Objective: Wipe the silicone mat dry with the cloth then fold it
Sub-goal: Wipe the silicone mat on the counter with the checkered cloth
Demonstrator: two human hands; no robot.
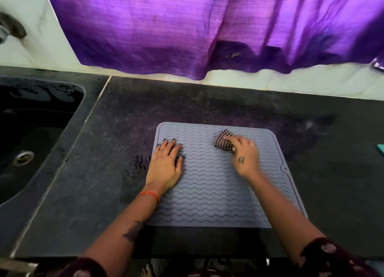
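Left hand flat on mat, right hand – gripping cloth

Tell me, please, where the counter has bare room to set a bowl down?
Bare counter lies between mat and wall, and between mat and sink. The mat is crowded: left hand presses it, right hand grips cloth.

The mat looks like soft, matt grey silicone, ribbed with raised wavy lines. The cloth is woven fabric in a dark-and-light check, crumpled. The tabletop is dark speckled stone with a dull sheen. The curtain is purple cloth with a slubby weave and silky shine. The drain is shiny metal.
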